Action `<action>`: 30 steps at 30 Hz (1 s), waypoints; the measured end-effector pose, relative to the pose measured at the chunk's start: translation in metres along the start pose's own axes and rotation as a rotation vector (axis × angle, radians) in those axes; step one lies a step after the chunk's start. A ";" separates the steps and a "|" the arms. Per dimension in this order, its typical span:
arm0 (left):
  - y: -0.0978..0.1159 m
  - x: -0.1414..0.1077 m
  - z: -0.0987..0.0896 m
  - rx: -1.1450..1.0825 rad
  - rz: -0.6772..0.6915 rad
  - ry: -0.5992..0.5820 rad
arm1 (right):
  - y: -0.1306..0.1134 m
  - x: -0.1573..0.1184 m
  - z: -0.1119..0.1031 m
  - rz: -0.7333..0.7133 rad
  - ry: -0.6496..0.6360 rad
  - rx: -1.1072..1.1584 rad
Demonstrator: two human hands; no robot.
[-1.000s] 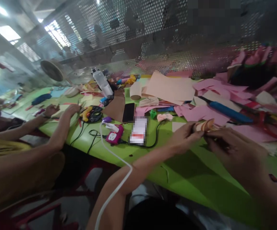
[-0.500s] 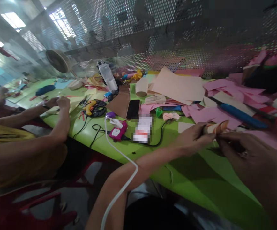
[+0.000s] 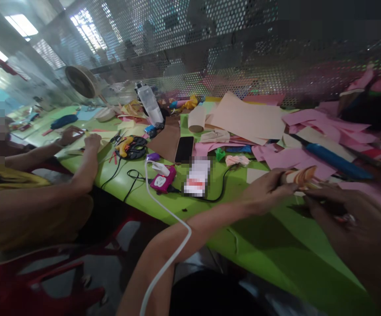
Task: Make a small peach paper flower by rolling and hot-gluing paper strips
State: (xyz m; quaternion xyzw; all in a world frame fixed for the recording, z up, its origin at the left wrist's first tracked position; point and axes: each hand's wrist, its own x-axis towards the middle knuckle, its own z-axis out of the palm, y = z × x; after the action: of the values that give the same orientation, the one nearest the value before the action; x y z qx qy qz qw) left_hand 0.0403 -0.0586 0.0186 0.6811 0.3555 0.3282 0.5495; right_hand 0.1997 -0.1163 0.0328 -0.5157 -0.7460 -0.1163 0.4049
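Note:
My left hand (image 3: 272, 188) is closed round a small rolled paper piece (image 3: 300, 176), cream with orange streaks, held above the green table (image 3: 217, 228). My right hand (image 3: 351, 219) is beside it on the right, dark and partly blurred. Its fingers are bent together close to the lower right end of the roll. A small shiny spot shows inside the curl of that hand, too unclear to name. Behind both hands lie pink paper sheets (image 3: 312, 162) and a tool with a blue handle (image 3: 338, 160).
A white cable (image 3: 167, 213) crosses my left forearm to a magenta power strip (image 3: 162, 179). Two phones, one dark (image 3: 184, 149), lie near it. A bottle (image 3: 150, 105), tape rolls (image 3: 131, 147) and a large cream sheet (image 3: 246, 118) stand or lie behind. Another person's arms (image 3: 81, 164) rest at left.
My right fingertips have shifted slightly right and down, a little away from the paper roll. My left hand keeps its hold. At left, the other person's hands have moved apart.

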 end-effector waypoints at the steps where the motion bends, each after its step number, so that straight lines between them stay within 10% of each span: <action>1: 0.001 0.000 -0.001 -0.004 0.000 -0.001 | 0.000 -0.001 0.000 -0.028 0.005 -0.004; 30: -0.003 0.000 -0.004 -0.014 0.041 0.007 | 0.007 -0.008 0.011 -0.112 0.006 0.022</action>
State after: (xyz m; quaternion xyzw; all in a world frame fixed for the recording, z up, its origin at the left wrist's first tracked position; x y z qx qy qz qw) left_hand 0.0367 -0.0564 0.0159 0.6833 0.3409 0.3442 0.5463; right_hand 0.2016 -0.1121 0.0183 -0.4681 -0.7738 -0.1320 0.4057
